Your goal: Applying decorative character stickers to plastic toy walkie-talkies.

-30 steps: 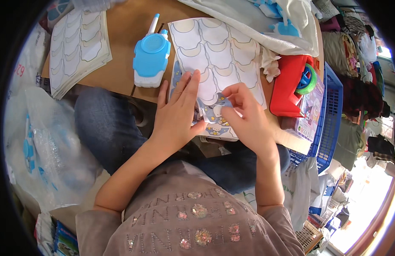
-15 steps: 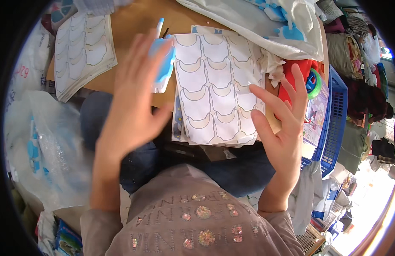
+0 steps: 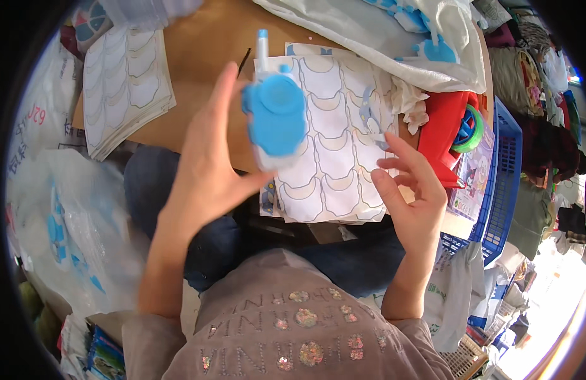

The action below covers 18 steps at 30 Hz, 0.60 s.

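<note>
My left hand (image 3: 207,155) holds a blue-and-white plastic toy shaped like a walkie-talkie (image 3: 277,117), its thumb at the lower edge and fingers along the left side. The toy has a raised round disc and a white antenna with a blue tip; motion blurs its lower end. Between the thumb and fingers of my right hand (image 3: 413,183) is a small, partly see-through sticker (image 3: 370,117) with blue-grey print. Beneath both hands lies a stack of sticker sheets (image 3: 331,149), printed with rows of white, grey-edged shapes.
Another stack of similar sheets (image 3: 125,82) lies at the left. On the right are a red tape dispenser (image 3: 440,136) with a green roll, crumpled tissue (image 3: 408,104) and a blue basket (image 3: 501,190). A white bag (image 3: 394,57) with blue parts is at the back.
My left hand has brought the toy rightward and nearer, over the edge of the sheets. My right hand has lowered slightly, its fingers curling in, and the sticker at its fingertips shows more plainly.
</note>
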Tool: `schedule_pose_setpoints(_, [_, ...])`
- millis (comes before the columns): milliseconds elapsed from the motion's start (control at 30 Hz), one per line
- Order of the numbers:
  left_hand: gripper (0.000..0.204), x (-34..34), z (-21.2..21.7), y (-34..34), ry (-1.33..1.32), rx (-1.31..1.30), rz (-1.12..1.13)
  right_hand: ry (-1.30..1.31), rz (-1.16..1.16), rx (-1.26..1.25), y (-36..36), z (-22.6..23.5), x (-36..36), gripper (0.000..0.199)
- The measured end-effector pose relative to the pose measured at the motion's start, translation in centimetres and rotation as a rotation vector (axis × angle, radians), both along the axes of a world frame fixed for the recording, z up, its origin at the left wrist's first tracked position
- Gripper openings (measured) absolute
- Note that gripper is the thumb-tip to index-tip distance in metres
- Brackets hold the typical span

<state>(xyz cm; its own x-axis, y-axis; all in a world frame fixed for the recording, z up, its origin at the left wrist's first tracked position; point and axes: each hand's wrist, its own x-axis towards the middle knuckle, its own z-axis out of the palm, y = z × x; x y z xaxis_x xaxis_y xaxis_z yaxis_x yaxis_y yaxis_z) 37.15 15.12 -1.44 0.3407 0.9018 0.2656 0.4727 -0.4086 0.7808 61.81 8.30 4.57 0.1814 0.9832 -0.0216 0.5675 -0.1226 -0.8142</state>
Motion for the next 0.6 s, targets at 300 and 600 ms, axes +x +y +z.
schedule_pose_setpoints(300, [0.115,3.0,-2.6,-2.8,-0.155,0.000,-0.030,0.121,-0.171,0.259,0.3,-1.8,1.4,0.046])
schedule_pose_setpoints(600, [0.112,2.3,-3.8,-2.6,-0.147,-0.076,-0.013,-0.206,-0.156,0.378,0.9,-2.3,1.9,0.038])
